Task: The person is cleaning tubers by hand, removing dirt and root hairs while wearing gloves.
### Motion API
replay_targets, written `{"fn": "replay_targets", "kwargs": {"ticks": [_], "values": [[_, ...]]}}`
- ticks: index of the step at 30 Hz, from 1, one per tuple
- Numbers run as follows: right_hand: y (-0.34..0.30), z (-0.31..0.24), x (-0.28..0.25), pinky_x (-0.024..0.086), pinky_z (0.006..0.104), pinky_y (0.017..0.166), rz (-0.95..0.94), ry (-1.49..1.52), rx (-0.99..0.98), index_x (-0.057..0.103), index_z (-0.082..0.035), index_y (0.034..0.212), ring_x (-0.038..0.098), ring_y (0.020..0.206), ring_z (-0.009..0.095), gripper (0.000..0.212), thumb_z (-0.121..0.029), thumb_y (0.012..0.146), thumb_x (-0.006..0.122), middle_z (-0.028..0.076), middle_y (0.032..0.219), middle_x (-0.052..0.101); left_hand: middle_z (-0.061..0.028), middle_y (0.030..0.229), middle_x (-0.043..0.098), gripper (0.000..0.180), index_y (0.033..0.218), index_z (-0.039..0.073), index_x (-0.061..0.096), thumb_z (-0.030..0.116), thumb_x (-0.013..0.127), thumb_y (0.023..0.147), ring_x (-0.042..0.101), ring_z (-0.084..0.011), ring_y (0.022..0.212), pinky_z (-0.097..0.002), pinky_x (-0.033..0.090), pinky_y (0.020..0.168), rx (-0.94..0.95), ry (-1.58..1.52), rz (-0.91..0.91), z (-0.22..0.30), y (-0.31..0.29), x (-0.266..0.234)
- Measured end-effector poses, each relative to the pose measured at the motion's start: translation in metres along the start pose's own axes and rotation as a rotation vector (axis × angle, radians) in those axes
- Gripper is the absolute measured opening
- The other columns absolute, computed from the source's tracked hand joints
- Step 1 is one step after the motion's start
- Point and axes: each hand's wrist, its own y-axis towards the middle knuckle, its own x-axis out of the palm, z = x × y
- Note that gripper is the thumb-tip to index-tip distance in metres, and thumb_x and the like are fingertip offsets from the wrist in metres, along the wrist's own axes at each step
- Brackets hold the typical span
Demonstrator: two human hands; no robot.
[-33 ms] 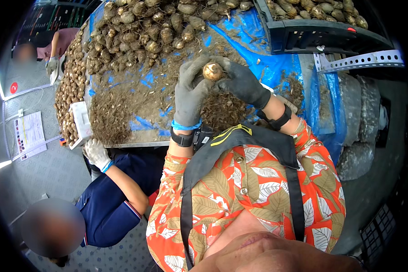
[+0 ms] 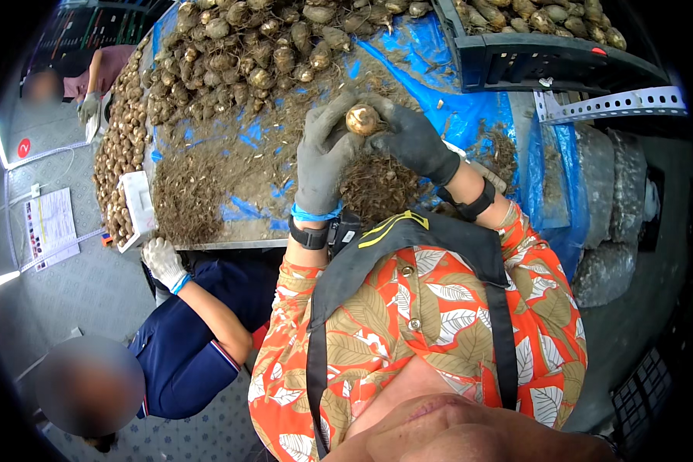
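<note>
Between my two gloved hands is a round brown bulb (image 2: 362, 120) with a pale face turned up. My left hand (image 2: 325, 158), in a grey glove with a blue band at the wrist, curls its fingers around the bulb's left and far side. Closed on the other side is my right hand (image 2: 417, 144), in a darker grey glove. The fingertips under the bulb are hidden. Below my hands, loose root fibres (image 2: 377, 189) lie in a dark mound. Beyond them rises a large heap of rooty, soil-covered bulbs (image 2: 246, 58).
A dark crate (image 2: 547, 65) of bulbs stands far right beside a perforated metal strip (image 2: 616, 104). Blue sheeting (image 2: 431, 58) covers the table. Cleaner bulbs (image 2: 119, 135) line the left edge near a white box (image 2: 137, 204). A co-worker's gloved hand (image 2: 164, 262) is close by.
</note>
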Motion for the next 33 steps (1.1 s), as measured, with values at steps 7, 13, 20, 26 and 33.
{"fn": "replay_targets", "kwargs": {"ticks": [7,13,20,26,33], "values": [[-0.007,-0.011,-0.012,0.049,0.0379,0.081,0.074,-0.57,-0.221,0.058,-0.01,0.124,0.061,0.095,0.029,0.049,-0.027,0.08,0.07,0.011,0.109,0.063,-0.0072,0.096,0.063,0.05,0.127,-0.003,0.054,0.006,0.056,0.078,0.061,-0.0142,0.085,-0.0261,0.05,0.074,-0.179,0.035,-0.056,-0.002,0.001,-0.006],[-0.012,-0.008,-0.015,0.049,0.0378,0.078,0.047,-0.645,-0.294,0.06,-0.011,0.121,0.061,0.09,0.029,0.045,-0.03,0.082,0.068,0.01,0.1,0.064,-0.0056,0.086,0.06,0.05,0.125,-0.006,0.052,0.003,0.049,0.076,0.057,-0.0109,0.062,-0.022,0.044,0.051,-0.339,0.002,-0.1,0.001,0.005,-0.012],[-0.012,-0.014,-0.014,0.048,0.0387,0.075,-0.014,-0.649,-0.211,0.06,-0.015,0.123,0.06,0.09,0.029,0.044,-0.033,0.083,0.066,0.01,0.1,0.063,-0.0036,0.079,0.059,0.057,0.131,-0.005,0.048,0.001,0.047,0.075,0.053,-0.01,0.056,-0.0218,0.042,0.05,-0.323,-0.024,-0.1,-0.002,0.002,-0.013],[-0.013,-0.003,-0.008,0.047,0.0399,0.076,0.038,-0.588,-0.298,0.06,-0.017,0.124,0.06,0.089,0.03,0.045,-0.031,0.082,0.066,0.01,0.097,0.063,-0.0029,0.075,0.058,0.064,0.136,-0.005,0.045,-0.001,0.044,0.072,0.051,-0.0083,0.055,-0.0212,0.039,0.047,-0.392,-0.04,-0.145,0.007,0.008,-0.01],[-0.01,-0.007,-0.006,0.048,0.0395,0.074,0.092,-0.53,-0.31,0.061,-0.017,0.122,0.06,0.085,0.029,0.045,-0.029,0.08,0.069,0.009,0.092,0.063,-0.0066,0.086,0.063,0.064,0.137,-0.003,0.044,0.004,0.045,0.073,0.052,-0.0094,0.055,-0.0221,0.04,0.048,-0.313,-0.189,-0.093,-0.003,0.0,-0.017]]}}
